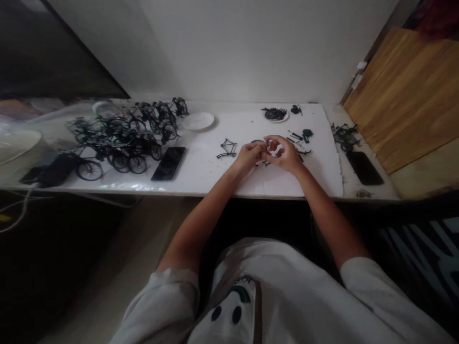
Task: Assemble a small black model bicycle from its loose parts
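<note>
My left hand and my right hand meet above the white board, fingers closed in a pinch. Between the fingertips is a small dark part, too small and too covered to tell its kind. Left of my left hand lies a thin black miniature bicycle frame with a slim curved piece beside it. Several small black parts are spread just past my right hand. Beneath the hands, more dark pieces, among them a rounded one, are partly hidden.
Many assembled miniature bicycles crowd the table's left side. A black phone lies near the front edge, a white plate behind it. Black parts fill a small dish at the back. Another phone rests at right.
</note>
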{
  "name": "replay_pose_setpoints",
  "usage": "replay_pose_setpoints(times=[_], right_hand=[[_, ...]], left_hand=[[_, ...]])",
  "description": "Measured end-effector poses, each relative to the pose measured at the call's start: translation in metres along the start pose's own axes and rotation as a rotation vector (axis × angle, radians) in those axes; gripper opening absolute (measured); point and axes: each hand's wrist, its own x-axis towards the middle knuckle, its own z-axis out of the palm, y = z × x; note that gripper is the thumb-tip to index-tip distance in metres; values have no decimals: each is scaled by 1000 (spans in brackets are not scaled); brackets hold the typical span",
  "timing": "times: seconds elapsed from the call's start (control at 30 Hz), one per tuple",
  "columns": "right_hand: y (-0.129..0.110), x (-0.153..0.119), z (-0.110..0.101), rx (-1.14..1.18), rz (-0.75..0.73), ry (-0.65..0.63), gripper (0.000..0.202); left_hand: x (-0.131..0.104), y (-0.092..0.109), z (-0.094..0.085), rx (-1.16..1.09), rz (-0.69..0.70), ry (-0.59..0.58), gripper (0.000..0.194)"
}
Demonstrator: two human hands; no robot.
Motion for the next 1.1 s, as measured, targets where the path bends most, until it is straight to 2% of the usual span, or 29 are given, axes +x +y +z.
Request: replay_pose_setpoints(times=[0.1,0.53,0.8,1.1], right_hand=[[0,0,0,8,-4,4,54],[-3,0,-1,-24,3,-12,55],[1,0,-2,-29,-16,13,55],[-5,1,-4,-61,-103,19,55]], left_hand=[[-2,2,2,-19,7,-12,22],[-6,8,4,-78,-16,-8,15],[-5,7,-1,-121,-16,-108,24],[-6,9,-1,-139,-7,-151,30]])
